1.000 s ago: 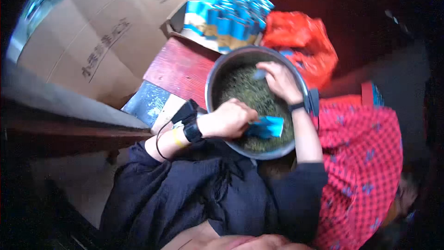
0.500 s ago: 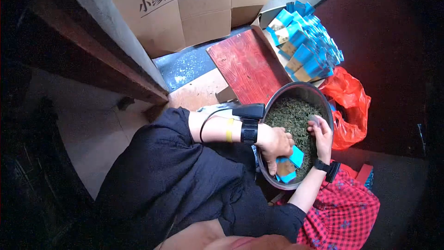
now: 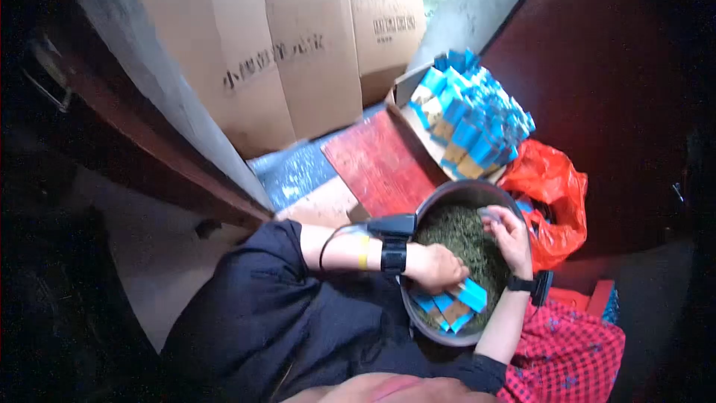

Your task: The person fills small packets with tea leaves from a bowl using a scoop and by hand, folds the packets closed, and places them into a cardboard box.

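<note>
A dark round basin point(image 3: 412, 313) holds crumbled, dried green leaf point(image 3: 451, 231). My left hand point(image 3: 436, 269) reaches in from the left, fingers curled closed on the end of a small blue packet point(image 3: 473, 296). Several more blue and brown packets point(image 3: 445, 311) lie just below that hand, on the leaf. My right hand point(image 3: 510, 237) is over the basin's right side, fingertips pinched on a small greyish, rounded piece point(image 3: 489, 215) whose kind I cannot make out.
An open carton point(image 3: 418, 130) heaped with blue packets point(image 3: 477, 116) stands beyond the basin, beside a red board point(image 3: 380, 160). A red plastic bag point(image 3: 556, 194) lies to the right, checked red cloth point(image 3: 567, 351) below. Large cardboard point(image 3: 298, 67) stands at the back.
The view has tilted, so the scene sits lower. My left hand's fingers have curled in on a packet, and more packets show beneath it. My right hand still pinches the greyish piece.
</note>
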